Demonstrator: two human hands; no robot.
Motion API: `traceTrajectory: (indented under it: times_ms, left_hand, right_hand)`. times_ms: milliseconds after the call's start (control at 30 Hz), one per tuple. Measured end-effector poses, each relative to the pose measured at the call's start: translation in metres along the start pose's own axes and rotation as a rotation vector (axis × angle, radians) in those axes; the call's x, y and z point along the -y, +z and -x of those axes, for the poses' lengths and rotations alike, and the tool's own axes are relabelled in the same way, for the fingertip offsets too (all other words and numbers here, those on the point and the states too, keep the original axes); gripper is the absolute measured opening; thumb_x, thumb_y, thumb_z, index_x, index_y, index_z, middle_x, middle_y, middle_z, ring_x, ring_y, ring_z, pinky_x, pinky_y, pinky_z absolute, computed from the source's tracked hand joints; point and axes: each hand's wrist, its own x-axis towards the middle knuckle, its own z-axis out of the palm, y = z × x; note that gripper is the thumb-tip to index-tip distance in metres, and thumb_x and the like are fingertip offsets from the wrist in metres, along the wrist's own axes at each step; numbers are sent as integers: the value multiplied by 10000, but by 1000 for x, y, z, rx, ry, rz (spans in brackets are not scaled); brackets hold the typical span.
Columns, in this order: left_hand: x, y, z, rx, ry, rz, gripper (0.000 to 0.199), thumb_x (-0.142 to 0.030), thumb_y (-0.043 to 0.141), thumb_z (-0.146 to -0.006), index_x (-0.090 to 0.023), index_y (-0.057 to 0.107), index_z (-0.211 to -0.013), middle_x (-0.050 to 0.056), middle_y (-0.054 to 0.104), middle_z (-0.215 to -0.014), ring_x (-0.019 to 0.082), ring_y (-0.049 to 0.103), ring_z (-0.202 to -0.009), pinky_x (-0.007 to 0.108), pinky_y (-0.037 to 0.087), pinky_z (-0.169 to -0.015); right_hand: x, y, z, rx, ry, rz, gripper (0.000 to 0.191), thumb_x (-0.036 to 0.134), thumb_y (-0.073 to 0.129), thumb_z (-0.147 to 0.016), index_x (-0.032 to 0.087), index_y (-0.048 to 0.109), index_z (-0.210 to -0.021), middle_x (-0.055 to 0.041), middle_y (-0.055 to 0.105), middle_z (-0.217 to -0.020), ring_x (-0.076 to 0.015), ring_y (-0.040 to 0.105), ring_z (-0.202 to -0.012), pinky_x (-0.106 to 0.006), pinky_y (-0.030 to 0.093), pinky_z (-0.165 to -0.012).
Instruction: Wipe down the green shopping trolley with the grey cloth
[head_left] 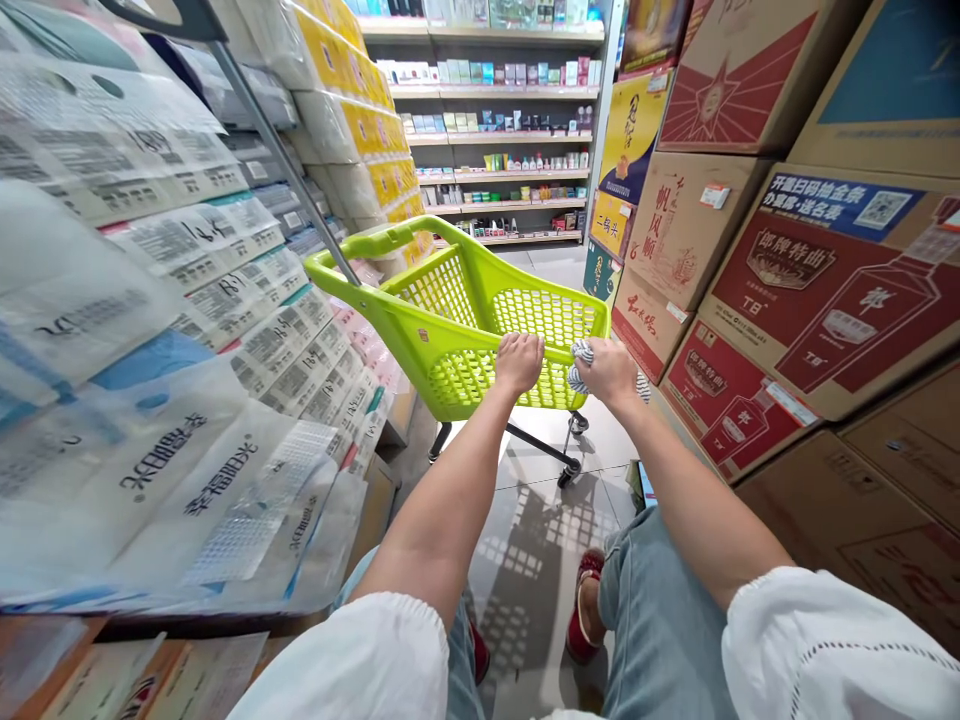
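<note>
A lime-green plastic shopping cart (405,310) with latticed sides stands in the aisle in front of me, on black legs with small wheels. My left hand (519,362) is closed over the near rim of its basket. At the basket's right corner, my right hand (609,370) is wrapped round a grey-and-white striped cloth (579,366), pressed against the rim. Part of the cloth hangs out on the right side of that hand. The cart's handle rises at its far left, away from both hands.
Wrapped paper packs (247,240) are piled along the left, with yellow packs (375,130) behind. Red and brown cartons (832,270) are stacked close on the right. Shelves (517,135) of small goods stand ahead. Tiled floor (540,500) shows beneath the cart and around my feet.
</note>
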Motion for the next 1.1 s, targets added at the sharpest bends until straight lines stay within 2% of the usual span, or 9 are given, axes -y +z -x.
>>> traceTrajectory:
  times_ms: [167, 267, 333, 533, 633, 867, 967, 1033, 1100]
  left_hand:
    - [-3, 7, 2, -17, 11, 11, 287, -317, 310, -953, -205, 559, -861, 92, 643, -967, 252, 539, -994, 400, 338, -936]
    - [0, 8, 3, -1, 29, 22, 222, -291, 364, -931, -203, 558, -867, 89, 644, -970, 252, 538, -1001, 394, 339, -930]
    - [4, 7, 2, 3, 38, 30, 261, -303, 336, -946, -206, 558, -848, 84, 648, -953, 243, 545, -982, 391, 338, -924]
    - [18, 0, 2, -14, 88, 54, 365, -364, 265, -977, -220, 551, -803, 57, 662, -894, 210, 570, -911, 378, 347, -894]
    - [28, -2, 2, -2, 91, 55, 381, -366, 256, -978, -221, 555, -790, 52, 665, -881, 206, 576, -887, 379, 363, -880]
    - [50, -16, 7, 14, 19, -31, 397, -331, 263, -963, -199, 597, -795, 76, 667, -889, 221, 578, -913, 421, 348, -990]
    - [44, -22, 13, 20, 84, -48, 356, -304, 306, -944, -190, 617, -812, 78, 669, -897, 220, 577, -925, 424, 325, -1030]
    - [37, -23, 18, 66, 168, -23, 302, -261, 350, -919, -189, 625, -817, 73, 672, -893, 209, 581, -911, 403, 338, -1021]
    - [33, -22, 23, 77, 104, -23, 310, -232, 354, -907, -179, 625, -764, 85, 672, -841, 209, 584, -869, 387, 370, -975]
  right_hand:
    - [33, 10, 0, -62, -102, -60, 392, 428, 492, -870, 180, 566, -1164, -120, 624, -1065, -272, 492, -991, -338, 374, -785]
    - [49, 14, -2, -76, -114, -87, 423, 469, 458, -888, 181, 561, -1179, -130, 624, -1066, -287, 484, -1014, -354, 376, -793]
    - [47, 13, -4, -63, -128, -95, 400, 450, 485, -876, 193, 569, -1170, -121, 631, -1059, -280, 492, -1003, -346, 377, -785]
    - [4, 3, -2, 11, -90, -90, 289, 417, 521, -838, 203, 625, -1003, -89, 660, -976, -235, 533, -905, -300, 367, -720]
    - [-4, 5, -1, 32, -124, -135, 252, 389, 519, -834, 204, 623, -970, -77, 663, -964, -220, 539, -896, -291, 369, -737]
    - [32, 17, 0, 21, -225, -241, 230, 362, 533, -818, 184, 612, -941, -89, 667, -941, -218, 557, -883, -294, 380, -774]
    - [44, 20, -1, 47, -257, -336, 200, 355, 533, -811, 192, 613, -895, -69, 669, -907, -198, 563, -845, -274, 383, -739]
    - [49, 22, -1, 79, -274, -426, 197, 351, 509, -821, 195, 615, -880, -46, 664, -869, -177, 563, -800, -258, 387, -708]
    - [51, 24, -2, 120, -315, -501, 201, 331, 486, -829, 194, 622, -883, -30, 658, -843, -163, 560, -766, -249, 393, -688]
